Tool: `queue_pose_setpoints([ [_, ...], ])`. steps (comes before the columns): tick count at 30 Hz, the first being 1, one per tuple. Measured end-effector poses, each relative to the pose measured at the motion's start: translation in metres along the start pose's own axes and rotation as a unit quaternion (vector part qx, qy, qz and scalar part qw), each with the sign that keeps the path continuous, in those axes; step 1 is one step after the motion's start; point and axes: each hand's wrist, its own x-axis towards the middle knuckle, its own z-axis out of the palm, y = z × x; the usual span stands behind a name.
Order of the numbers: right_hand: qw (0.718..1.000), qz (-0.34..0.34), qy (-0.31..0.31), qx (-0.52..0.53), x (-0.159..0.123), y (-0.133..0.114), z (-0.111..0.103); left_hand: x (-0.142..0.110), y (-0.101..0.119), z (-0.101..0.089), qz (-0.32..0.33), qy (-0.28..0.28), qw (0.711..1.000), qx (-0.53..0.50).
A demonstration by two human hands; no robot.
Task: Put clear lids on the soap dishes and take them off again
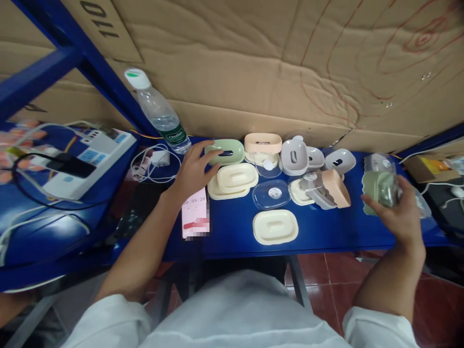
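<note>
My left hand (194,169) reaches over the left end of a green oval dish (234,149), its fingers spread around and over the rim. Just below lie cream oval trays (237,178), stacked unevenly. On the right, my right hand (404,212) is closed around a small green box (387,189) with a clear cover, partly hidden by the fingers. It is over a wavy-edged green piece (369,186), beside another clear cover (380,163). A single cream tray (275,227) lies near the front edge, below a clear lid (271,194).
Peach (263,141) and grey dishes (294,157) stand along the back of the blue table (232,229). A water bottle (163,116), a phone (195,217) and a white cable (155,164) are at left. A power strip (90,159) lies farther left. Cardboard (235,63) walls the back.
</note>
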Motion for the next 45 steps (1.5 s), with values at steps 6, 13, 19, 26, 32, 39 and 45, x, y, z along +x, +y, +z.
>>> queue_pose_setpoints([
  [6, 0.909, -0.337, -0.164, 0.182, 0.006, -0.21, 0.05, 0.003, 0.021, -0.008, -0.057, -0.11, 0.92, -0.371],
  [13, 0.81, -0.486, -0.28, 0.171, 0.006, -0.346, 0.124, 0.004, 0.017, 0.008, -0.117, -0.017, 0.85, -0.513],
  [19, 0.844, -0.427, -0.288, 0.152, 0.045, -0.324, 0.128, 0.006, 0.002, 0.011, -0.185, -0.002, 0.836, -0.517],
  [26, 0.92, -0.271, -0.282, -0.014, 0.084, -0.283, 0.124, 0.0, 0.004, 0.025, -0.221, -0.004, 0.834, -0.506],
  [32, 0.837, -0.452, -0.267, 0.156, 0.046, -0.317, 0.127, -0.001, 0.002, 0.033, -0.215, 0.033, 0.849, -0.482],
  [39, 0.789, -0.474, -0.318, 0.226, 0.031, -0.335, 0.137, 0.001, -0.003, 0.032, -0.199, 0.038, 0.875, -0.44],
  [45, 0.864, -0.435, -0.179, 0.181, 0.057, -0.315, 0.132, 0.005, -0.006, 0.023, -0.145, 0.094, 0.958, -0.229],
])
